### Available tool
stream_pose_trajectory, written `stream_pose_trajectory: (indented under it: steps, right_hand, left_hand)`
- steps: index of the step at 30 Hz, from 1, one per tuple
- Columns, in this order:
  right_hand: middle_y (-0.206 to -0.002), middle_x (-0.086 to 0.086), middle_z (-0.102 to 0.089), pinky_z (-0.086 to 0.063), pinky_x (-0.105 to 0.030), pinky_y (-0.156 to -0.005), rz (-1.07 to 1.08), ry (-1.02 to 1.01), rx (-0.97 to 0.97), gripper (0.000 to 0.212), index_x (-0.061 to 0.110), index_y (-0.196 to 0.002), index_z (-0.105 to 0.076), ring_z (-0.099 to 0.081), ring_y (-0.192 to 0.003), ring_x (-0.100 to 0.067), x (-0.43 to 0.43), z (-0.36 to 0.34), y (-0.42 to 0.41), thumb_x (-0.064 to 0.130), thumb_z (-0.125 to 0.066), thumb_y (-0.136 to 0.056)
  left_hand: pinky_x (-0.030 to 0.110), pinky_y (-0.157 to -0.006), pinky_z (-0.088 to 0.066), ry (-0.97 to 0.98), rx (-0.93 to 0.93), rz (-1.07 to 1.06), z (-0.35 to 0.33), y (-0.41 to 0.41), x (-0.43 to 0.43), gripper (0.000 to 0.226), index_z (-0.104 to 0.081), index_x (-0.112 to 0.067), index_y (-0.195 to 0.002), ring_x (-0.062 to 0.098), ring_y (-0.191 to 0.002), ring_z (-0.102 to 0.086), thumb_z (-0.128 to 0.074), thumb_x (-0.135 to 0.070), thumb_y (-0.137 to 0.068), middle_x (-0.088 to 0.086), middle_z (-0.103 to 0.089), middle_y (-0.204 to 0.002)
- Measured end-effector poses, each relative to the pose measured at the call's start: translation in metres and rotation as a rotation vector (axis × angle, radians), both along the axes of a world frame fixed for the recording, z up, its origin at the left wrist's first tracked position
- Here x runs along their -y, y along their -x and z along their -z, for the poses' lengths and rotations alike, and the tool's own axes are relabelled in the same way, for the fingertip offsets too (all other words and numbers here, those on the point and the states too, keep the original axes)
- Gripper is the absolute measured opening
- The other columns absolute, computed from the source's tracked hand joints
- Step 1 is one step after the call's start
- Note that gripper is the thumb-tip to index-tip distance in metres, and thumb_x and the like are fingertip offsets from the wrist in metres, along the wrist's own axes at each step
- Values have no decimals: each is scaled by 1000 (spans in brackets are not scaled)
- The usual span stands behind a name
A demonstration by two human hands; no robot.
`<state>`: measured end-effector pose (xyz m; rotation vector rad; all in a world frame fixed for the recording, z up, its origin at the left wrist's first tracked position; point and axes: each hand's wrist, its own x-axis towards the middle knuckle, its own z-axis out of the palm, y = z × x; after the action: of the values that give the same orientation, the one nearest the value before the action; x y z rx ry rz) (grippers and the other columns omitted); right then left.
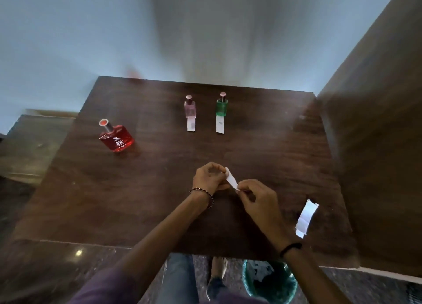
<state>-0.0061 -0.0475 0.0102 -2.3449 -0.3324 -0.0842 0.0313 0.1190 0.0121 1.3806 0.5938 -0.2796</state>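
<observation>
Both my hands hold a small white paper strip [232, 179] just above the middle of the dark wooden table [159, 201]. My left hand [209, 177] pinches its far end and my right hand [258, 197] pinches its near end. A red perfume bottle [116, 137] stands at the left. A pink bottle [190, 107] and a green bottle [221, 105] stand at the back, each with a white paper strip on the table in front of it, one strip [191, 124] before the pink and another strip [220, 127] before the green.
A larger white sheet of paper [306, 218] lies near the table's right front edge. A green waste bin [269, 281] with paper scraps stands on the floor under the front edge. A brown wall or cabinet [376, 144] rises on the right.
</observation>
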Motion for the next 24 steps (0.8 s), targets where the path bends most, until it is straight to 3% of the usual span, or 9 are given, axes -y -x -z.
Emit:
stream_pose_trajectory:
  steps: [5,10,13,17,21,24]
  right_hand:
    - [-94,4,-71,-55,-20,-79,-97,6,-40,17,13,-88,-72,-66,-85,-7,-44,0,-26,0,-76,-79]
    - [-93,7,-71,-54,-15,-80,-184,3,-65,15,15,-89,-72,-66,-85,-3,-96,-2,-56,3,-76,-82]
    - [-93,6,-72,-52,-11,-80,-260,18,-62,13,17,-91,-71,-65,-85,-1,-130,-5,-73,7,-75,-83]
    - [-92,8,-70,-56,-21,-77,-352,28,-108,11,20,-96,-69,-64,-83,-1,-178,-4,-96,17,-73,-86]
    - [-96,6,-69,-57,-23,-75,-412,-2,-239,27,19,-107,-65,-66,-83,-3,-226,-1,-119,29,-75,-85]
    - [-114,2,-66,-57,-30,-83,-440,-34,-298,44,18,-120,-58,-64,-97,-10,-264,2,-137,32,-77,-82]
  left_hand:
    - [26,-66,-62,-25,30,-138,8,-5,-56,10,-71,-6,-86,19,-85,-71,-70,4,-87,12,-72,-96]
    - [39,-80,-62,-108,21,-239,20,-8,-114,17,-72,-16,-83,23,-84,-72,-68,0,-89,16,-72,-93]
    - [39,-80,-61,-151,8,-279,23,-9,-141,21,-73,-18,-84,21,-79,-71,-66,0,-90,15,-72,-91]
    - [39,-82,-60,-164,-22,-335,30,-11,-167,29,-73,-21,-82,24,-81,-71,-60,3,-91,14,-73,-90]
    - [41,-81,-60,-162,-72,-377,38,-16,-187,27,-72,-16,-82,26,-81,-70,-58,6,-90,18,-71,-90]
    - [37,-79,-61,-193,-90,-396,42,-18,-198,19,-74,-9,-95,23,-83,-72,-59,-1,-90,14,-74,-90]
